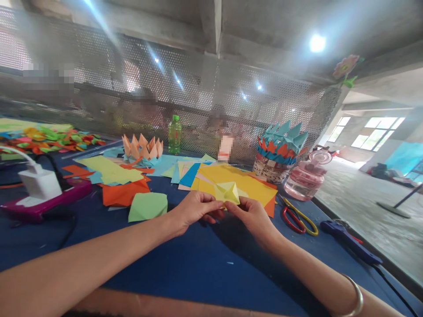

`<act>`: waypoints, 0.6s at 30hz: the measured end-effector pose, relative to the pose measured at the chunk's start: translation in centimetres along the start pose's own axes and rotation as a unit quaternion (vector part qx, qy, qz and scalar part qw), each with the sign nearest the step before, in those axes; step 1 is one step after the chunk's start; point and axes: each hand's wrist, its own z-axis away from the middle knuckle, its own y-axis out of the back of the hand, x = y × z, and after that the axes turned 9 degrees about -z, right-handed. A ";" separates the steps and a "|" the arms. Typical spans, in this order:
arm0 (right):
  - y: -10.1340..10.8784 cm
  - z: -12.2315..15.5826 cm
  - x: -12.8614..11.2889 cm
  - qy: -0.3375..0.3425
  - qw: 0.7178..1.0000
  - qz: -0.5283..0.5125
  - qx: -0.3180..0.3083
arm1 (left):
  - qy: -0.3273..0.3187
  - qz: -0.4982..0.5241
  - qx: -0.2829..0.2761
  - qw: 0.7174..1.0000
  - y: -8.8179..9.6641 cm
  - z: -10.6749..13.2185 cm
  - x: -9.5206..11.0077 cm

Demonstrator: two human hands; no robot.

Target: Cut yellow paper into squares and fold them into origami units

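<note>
A small pale yellow folded paper (pixel 227 192) is held up in front of me, its creases meeting near the middle. My left hand (pixel 197 209) pinches its left lower edge between thumb and fingers. On the other side, my right hand (pixel 253 213) grips the lower right edge, and the two thumbs almost meet. Behind the folded paper lie yellow sheets (pixel 257 185) with orange ones beneath. Left of my left hand is a light green paper piece (pixel 148 207). Red-and-yellow-handled scissors (pixel 299 219) rest to the right of my right hand.
A blue glue gun (pixel 352 241) lies by the table's right edge, near a pink bottle (pixel 306 179). Farther back stand a pointed paper piece in blue and orange (pixel 280 147), a green bottle (pixel 175 136) and a peach paper flower (pixel 142 149). A purple power strip (pixel 81 191) sits left.
</note>
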 end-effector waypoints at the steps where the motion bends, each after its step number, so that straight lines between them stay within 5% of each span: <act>1: 0.0 0.0 0.0 0.004 1.000 -0.001 0.003 | 0.001 0.001 0.000 1.000 0.0 0.0 0.0; 18: 0.1 0.1 -0.2 0.025 1.000 -0.003 0.010 | 0.017 0.008 -0.007 1.000 0.0 -0.2 -0.2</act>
